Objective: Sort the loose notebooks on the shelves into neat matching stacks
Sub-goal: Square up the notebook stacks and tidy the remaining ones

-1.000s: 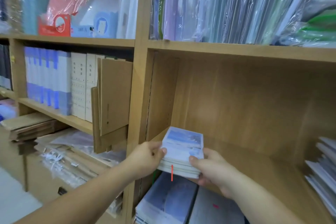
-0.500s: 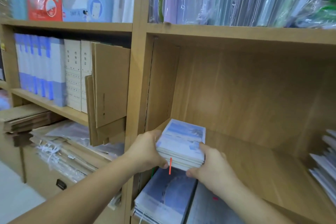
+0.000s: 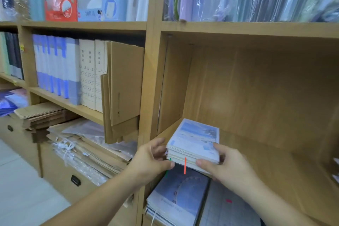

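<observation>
The notebook stack point(image 3: 194, 141) sits at the near edge of the shelf point(image 3: 275, 161), with open board on its right. The right hand point(image 3: 225, 167) pinches its near corner. The left hand point(image 3: 148, 159) has its fingers spread beside the left edge.

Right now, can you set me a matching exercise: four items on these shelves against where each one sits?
Things:
1. small notebook stack
2. red box
3. blue binders
4. Ferris-wheel notebook

Places:
A. upright on the middle shelf, left bay
B. lying flat, directly below the hands
C. between left hand and right hand, at the front of the right-bay shelf
D. on the top shelf, left bay

Pairs: 1-C; 2-D; 3-A; 4-B
</observation>
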A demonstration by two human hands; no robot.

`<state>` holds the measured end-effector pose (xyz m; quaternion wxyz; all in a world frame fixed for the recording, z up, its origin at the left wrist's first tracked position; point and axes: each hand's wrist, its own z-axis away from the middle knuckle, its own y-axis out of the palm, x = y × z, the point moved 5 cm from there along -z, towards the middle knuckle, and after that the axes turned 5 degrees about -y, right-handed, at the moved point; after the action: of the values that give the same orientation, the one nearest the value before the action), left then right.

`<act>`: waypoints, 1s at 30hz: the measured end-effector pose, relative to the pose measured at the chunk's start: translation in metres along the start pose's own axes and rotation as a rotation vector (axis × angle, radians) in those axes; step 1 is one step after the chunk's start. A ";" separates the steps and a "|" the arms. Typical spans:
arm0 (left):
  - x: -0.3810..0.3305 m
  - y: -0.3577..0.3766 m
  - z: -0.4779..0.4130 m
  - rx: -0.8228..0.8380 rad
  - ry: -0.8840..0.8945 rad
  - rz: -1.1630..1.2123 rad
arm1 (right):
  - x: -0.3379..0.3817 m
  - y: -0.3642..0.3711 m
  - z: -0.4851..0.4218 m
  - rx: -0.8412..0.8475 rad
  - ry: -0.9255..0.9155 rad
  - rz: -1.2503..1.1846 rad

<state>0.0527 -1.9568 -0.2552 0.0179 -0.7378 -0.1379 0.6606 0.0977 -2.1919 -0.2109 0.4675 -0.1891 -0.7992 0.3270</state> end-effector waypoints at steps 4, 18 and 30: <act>-0.008 -0.003 0.004 -0.039 0.070 -0.083 | 0.000 0.001 0.004 -0.015 0.000 -0.056; -0.016 -0.004 -0.003 -0.181 0.075 -0.086 | -0.017 0.005 0.009 -0.054 0.024 -0.229; -0.014 -0.009 0.002 -0.090 0.149 -0.222 | -0.025 -0.005 0.004 0.094 0.125 -0.360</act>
<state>0.0475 -1.9514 -0.2403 0.0679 -0.7651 -0.2463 0.5911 0.1063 -2.2126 -0.2243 0.5753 -0.0409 -0.7735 0.2628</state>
